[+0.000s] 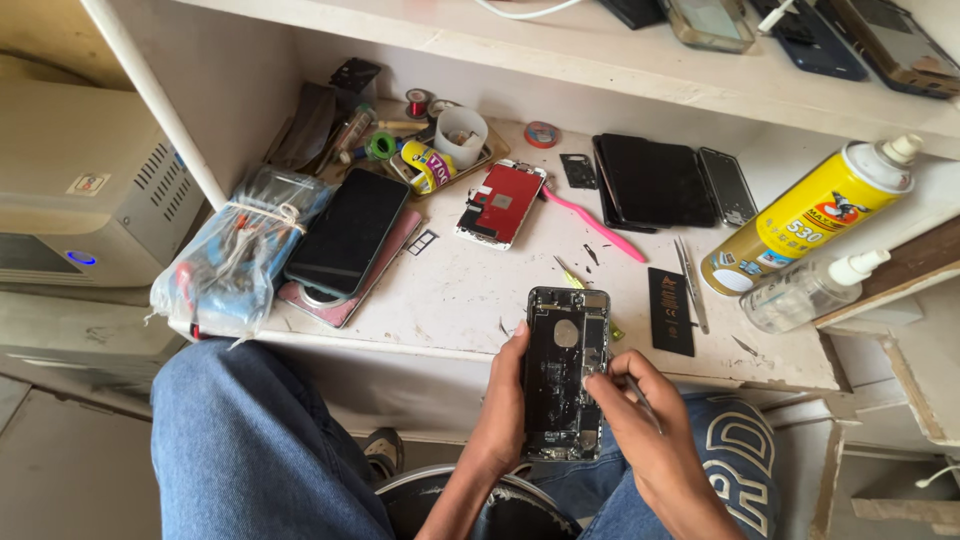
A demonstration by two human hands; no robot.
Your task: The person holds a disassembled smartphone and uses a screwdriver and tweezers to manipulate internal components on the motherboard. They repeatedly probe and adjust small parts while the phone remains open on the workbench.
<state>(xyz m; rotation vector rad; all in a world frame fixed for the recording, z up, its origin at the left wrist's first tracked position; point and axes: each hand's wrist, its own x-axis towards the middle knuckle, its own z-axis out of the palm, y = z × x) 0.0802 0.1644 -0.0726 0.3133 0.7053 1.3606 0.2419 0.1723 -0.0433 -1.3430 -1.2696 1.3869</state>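
Denim-clad knees (250,440) fill the foreground, and just above them a person's two bare hands work on an opened phone body (567,372) held over the lap at the front edge of a scuffed white workbench (450,300). With its screen removed, the phone shows a dark interior of boards, shields and small metal parts inside a silvery frame. Gripping the phone along its left side is the left hand (503,405), thumb on the frame. Closed around a thin metal tool (640,400), the right hand (645,430) sets its fingertips on the phone's lower right interior.

On the bench just beyond lie a black battery (670,310), metal tweezers (690,285) and a pink pry tool (595,225). A detached screen assembly with a red back (500,203) rests farther in, near a stack of dark phones and panels (655,180). At right a yellow spray can (810,215) lies tilted beside a clear plastic pump bottle (810,290).

Toward the back a shallow tray (490,155) holds a white cup (462,135), a yellow tape roll (428,165) and small spools; what the cup contains cannot be made out. At left a black phone (347,232) sits face up on a pinkish case (340,300), next to a clear plastic bag (235,260), tied shut, stuffed with cables and tools. More handsets (800,30) line the shelf above.
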